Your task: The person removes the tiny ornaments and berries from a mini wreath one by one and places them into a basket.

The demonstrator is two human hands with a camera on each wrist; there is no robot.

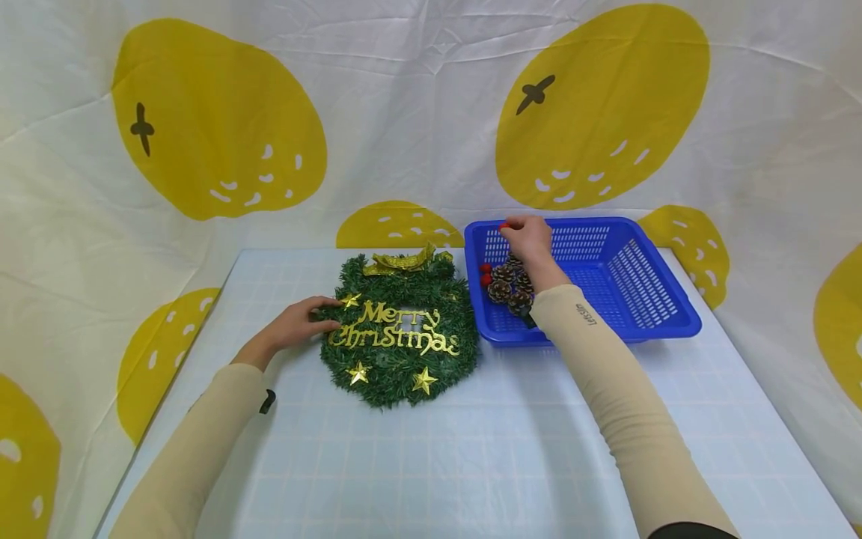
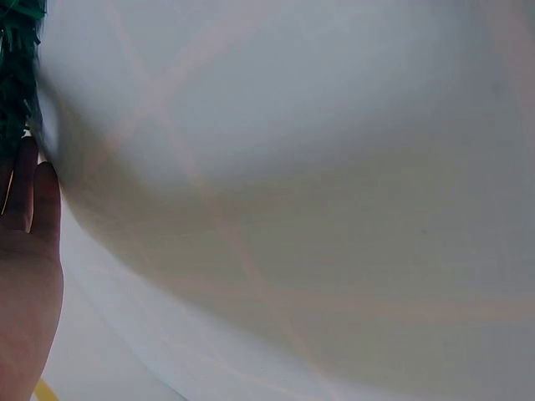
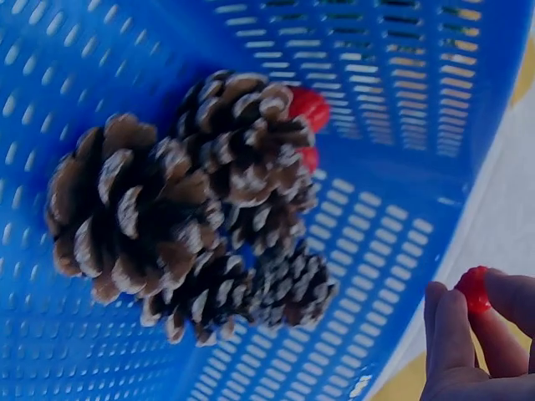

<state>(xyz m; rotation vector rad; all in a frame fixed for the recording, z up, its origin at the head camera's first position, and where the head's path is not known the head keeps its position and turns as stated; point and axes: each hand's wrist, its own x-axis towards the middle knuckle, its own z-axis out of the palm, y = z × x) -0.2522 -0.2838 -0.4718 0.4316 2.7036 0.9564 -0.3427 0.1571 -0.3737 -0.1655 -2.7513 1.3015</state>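
A green wreath [image 1: 390,378] lies on the table, with gold "Merry Christmas" lettering [image 1: 397,340], gold stars [image 1: 424,380] and a gold bow [image 1: 402,262]. My left hand [image 1: 292,326] touches its left edge with extended fingers; the left wrist view catches only part of that contact. Over the back left of a blue basket [image 1: 622,333], my right hand [image 1: 532,243] pinches a small red berry [image 3: 474,290] between thumb and fingers. Inside the basket, several brown pine cones [image 3: 134,205] with whitish tips cluster beside more red berries [image 3: 309,109].
The basket stands right of the wreath, at the table's back edge. A pale checked cloth covers the table [image 1: 404,479]. Behind hangs a white curtain [image 1: 411,112] with large yellow fruit prints. A small black tab [image 1: 267,402] shows beside the left sleeve.
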